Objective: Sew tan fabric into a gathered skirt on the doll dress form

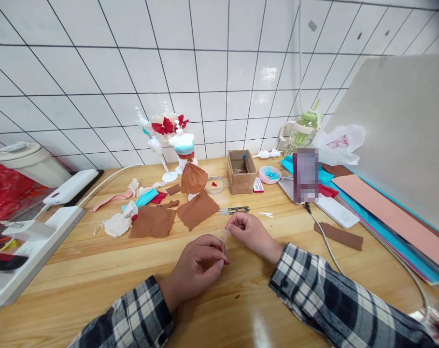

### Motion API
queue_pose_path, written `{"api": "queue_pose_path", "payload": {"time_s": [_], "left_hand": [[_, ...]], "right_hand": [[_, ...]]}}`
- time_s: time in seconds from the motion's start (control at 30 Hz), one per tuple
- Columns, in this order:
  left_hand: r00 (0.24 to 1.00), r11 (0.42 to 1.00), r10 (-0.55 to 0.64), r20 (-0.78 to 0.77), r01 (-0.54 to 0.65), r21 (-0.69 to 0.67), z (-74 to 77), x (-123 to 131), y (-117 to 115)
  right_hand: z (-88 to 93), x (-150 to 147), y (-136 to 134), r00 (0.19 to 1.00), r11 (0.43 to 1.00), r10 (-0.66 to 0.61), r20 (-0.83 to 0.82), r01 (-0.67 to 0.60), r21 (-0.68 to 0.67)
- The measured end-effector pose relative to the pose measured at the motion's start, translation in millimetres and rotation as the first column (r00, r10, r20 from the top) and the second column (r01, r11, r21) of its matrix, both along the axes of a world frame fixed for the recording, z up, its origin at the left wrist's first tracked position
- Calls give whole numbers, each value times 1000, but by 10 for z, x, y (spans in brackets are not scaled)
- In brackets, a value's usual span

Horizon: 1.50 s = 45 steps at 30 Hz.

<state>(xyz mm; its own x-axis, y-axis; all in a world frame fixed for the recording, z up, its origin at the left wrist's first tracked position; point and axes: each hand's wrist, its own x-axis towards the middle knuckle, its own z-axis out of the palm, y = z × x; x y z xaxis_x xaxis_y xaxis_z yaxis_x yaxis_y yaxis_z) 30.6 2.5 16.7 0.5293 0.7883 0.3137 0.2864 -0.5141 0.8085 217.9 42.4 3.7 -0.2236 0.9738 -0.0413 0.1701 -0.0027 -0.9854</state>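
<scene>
Over the table [96, 275], my left hand [197, 268] and right hand [250, 232] pinch a strand [224, 240]; overpulling could snap it.

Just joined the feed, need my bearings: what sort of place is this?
Probably a small craft workbench by a tiled wall: brown fabric pieces, thread snips and a dressed doll figure sit on the wooden table.

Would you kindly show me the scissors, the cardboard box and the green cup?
scissors [238, 210], head view, on the handle.
cardboard box [242, 184], head view, front wall.
green cup [301, 135], head view, clear body.
</scene>
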Motion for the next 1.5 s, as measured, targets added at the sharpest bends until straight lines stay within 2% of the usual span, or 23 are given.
{"api": "queue_pose_path", "payload": {"time_s": [0.27,0.4,0.5,0.6,0.67,0.7,0.73,0.77,0.83,0.9,0.97,1.07,1.17,1.33,1.5], "left_hand": [[991,997,-51,121,43,68,-19,-45,-4],[990,991,-66,128,51,121,-46,-53,0],[991,989,-63,116,46,140,-67,-35,3],[994,988,-73,81,61,142,-90,-17,13],[995,987,-85,56,76,145,-101,-11,21],[995,986,-88,52,79,149,-103,-9,25],[995,985,-85,55,76,156,-104,-7,29],[995,985,-77,63,66,162,-103,-5,31],[996,987,-44,79,31,159,-98,1,35],[997,991,-4,83,-8,137,-91,8,37],[997,993,21,78,-29,110,-86,12,38],[997,995,25,76,-32,91,-91,9,46],[997,995,24,73,-31,90,-109,-1,60],[998,994,18,57,-24,104,-119,-9,81],[998,994,42,41,-46,99,-110,-2,78]], "right_hand": [[-77,80,104,987,988,-150,57,147,38],[-31,126,110,957,945,-286,39,275,179],[107,185,175,912,840,-410,17,370,397],[338,303,358,838,645,-544,40,387,659],[497,397,519,743,514,-663,87,368,775],[565,437,597,694,482,-707,135,334,810],[620,468,668,646,473,-739,193,292,831],[662,487,728,597,478,-760,255,249,842],[705,489,818,489,523,-781,389,169,836],[704,458,871,384,589,-769,511,116,800],[678,420,901,315,661,-728,609,86,746],[630,388,925,277,743,-655,703,63,667],[613,389,936,266,785,-604,752,35,618],[651,378,930,238,813,-556,796,-41,580],[665,364,920,221,830,-538,813,-27,557]]}}
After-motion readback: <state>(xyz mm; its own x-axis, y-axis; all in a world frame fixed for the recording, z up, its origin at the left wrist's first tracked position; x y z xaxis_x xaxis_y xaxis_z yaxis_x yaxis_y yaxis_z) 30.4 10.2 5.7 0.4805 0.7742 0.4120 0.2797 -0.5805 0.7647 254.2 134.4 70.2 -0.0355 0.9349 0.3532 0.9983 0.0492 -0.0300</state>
